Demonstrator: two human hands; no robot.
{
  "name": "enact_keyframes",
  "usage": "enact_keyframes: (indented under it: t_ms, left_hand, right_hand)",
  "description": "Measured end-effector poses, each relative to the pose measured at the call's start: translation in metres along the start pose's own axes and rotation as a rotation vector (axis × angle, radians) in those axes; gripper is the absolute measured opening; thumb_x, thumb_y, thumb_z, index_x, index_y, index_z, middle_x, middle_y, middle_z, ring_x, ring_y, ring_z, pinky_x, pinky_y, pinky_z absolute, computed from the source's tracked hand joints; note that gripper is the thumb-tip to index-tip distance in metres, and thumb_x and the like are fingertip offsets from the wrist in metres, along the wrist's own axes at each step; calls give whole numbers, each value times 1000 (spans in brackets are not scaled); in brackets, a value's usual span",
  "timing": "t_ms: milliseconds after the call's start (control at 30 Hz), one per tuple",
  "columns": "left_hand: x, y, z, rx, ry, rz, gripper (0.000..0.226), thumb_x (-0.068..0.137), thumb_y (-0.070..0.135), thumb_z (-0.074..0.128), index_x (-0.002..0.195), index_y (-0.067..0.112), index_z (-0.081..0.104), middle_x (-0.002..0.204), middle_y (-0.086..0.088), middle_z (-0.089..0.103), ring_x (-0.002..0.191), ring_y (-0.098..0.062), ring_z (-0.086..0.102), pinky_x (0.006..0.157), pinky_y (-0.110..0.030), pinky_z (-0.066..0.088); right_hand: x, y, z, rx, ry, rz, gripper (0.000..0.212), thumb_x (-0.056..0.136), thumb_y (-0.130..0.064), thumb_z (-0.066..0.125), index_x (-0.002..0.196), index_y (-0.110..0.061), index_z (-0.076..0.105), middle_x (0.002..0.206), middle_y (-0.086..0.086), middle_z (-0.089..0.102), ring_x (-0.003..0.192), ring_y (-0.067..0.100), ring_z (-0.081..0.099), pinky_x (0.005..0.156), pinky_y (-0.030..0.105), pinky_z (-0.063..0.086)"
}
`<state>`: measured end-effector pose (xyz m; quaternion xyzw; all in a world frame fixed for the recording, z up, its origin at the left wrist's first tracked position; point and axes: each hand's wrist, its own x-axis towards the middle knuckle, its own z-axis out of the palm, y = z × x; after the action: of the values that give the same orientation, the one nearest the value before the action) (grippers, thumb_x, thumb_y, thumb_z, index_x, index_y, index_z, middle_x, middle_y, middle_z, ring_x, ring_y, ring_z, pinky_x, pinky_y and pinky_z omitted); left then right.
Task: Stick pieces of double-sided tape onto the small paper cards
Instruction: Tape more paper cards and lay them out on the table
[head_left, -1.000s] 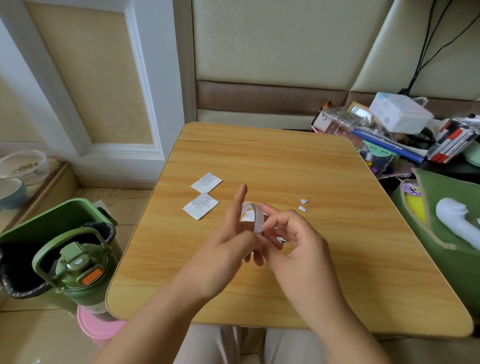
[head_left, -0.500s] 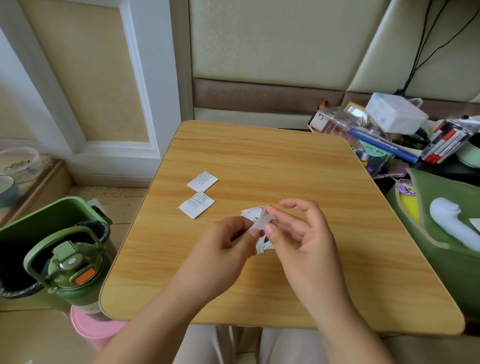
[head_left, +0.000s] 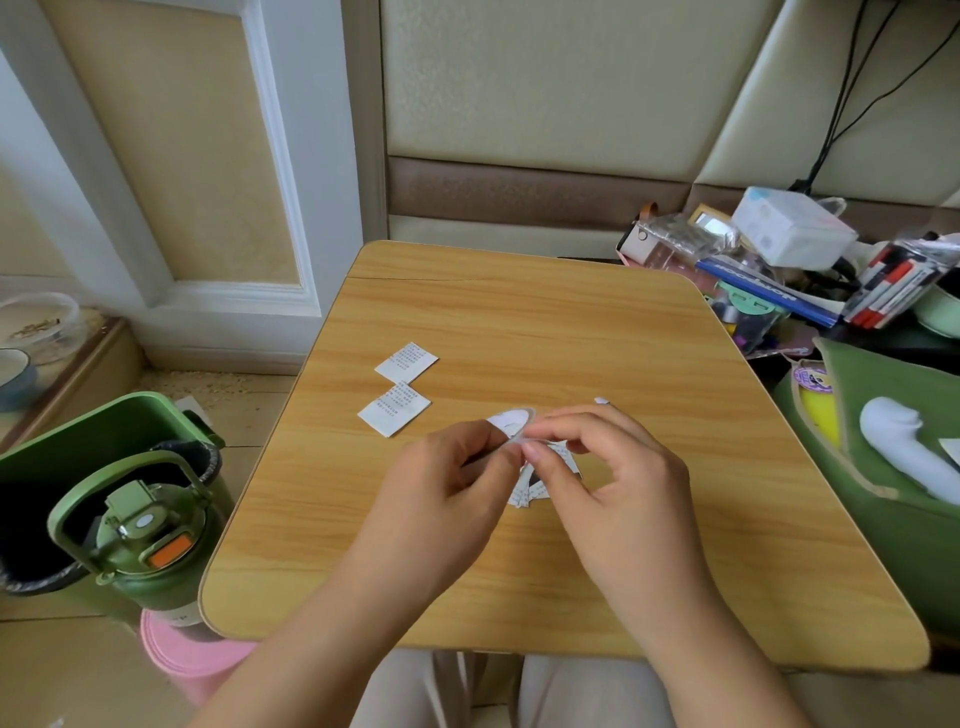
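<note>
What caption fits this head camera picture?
Both hands, left and right, pinch a tape roll above paper cards on a table.

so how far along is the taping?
Done: unclear; two printed cards lie apart on the table, no tape visible on them. In hand: left hand and right hand work the tape roll over a small card pile. That pile looks left.
</note>
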<state>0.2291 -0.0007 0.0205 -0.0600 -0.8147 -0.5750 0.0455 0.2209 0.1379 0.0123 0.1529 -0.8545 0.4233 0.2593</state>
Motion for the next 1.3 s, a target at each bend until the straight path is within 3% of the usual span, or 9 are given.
enact_keyframes:
  t_ms: [133, 267, 467, 667, 833, 1067, 1300]
  left_hand:
    - [1, 3, -1, 20, 44, 13, 28, 89, 17, 55, 65, 4, 57, 46, 9, 28, 43, -8, 25, 41, -15, 21]
    - [0, 9, -4, -1, 84, 50, 33, 82, 11, 57, 51, 9, 45, 46, 6, 26, 44, -9, 22, 41, -16, 19]
    - [-2, 13, -5, -106, 105, 28, 42, 79, 6, 62, 45, 12, 38, 44, 9, 25, 41, -7, 21, 40, -14, 20]
    - [-3, 12, -7, -212, 66, 34, 31, 63, 20, 59, 43, 11, 37, 43, 11, 23, 41, -5, 20, 40, -15, 19]
    - [-2, 13, -7, -458, 26, 8, 27, 54, 25, 59, 41, 16, 37, 43, 10, 28, 45, -6, 24, 48, -21, 19]
    - [0, 7, -12, -302, -40, -88, 27, 71, 25, 51, 45, 17, 53, 48, 4, 33, 60, -25, 21, 59, -42, 15]
    - [0, 9, -10, -480, -88, -176, 32, 68, 24, 56, 38, 21, 46, 47, 6, 28, 53, -14, 21, 55, -32, 17]
  right_hand:
    - [2, -3, -3, 74, -34, 51, 3, 77, -16, 71, 78, -19, 73, 85, -13, 64, 87, 0, 61, 77, 6, 40]
    - [5, -9, -7, 167, -92, 119, 4, 73, -20, 72, 74, -24, 72, 84, -17, 57, 84, -5, 56, 74, 2, 35]
    - [6, -15, -10, 326, -161, 143, 9, 69, -38, 69, 73, -30, 71, 83, -22, 55, 81, -4, 55, 73, 4, 35]
    - [4, -18, -9, 369, -152, 84, 6, 72, -31, 68, 73, -27, 71, 83, -14, 55, 78, 0, 57, 72, 5, 37]
    - [0, -20, -3, 503, -143, 107, 10, 75, -19, 73, 74, -29, 71, 86, -17, 55, 80, 1, 59, 71, 8, 42]
    - [7, -18, -13, 327, -222, 176, 7, 76, -24, 69, 77, -32, 71, 91, -23, 55, 94, 0, 55, 80, 4, 33]
    - [4, -17, -8, 349, -188, 32, 7, 81, -28, 62, 78, -32, 66, 91, -15, 51, 95, 5, 52, 79, 8, 43]
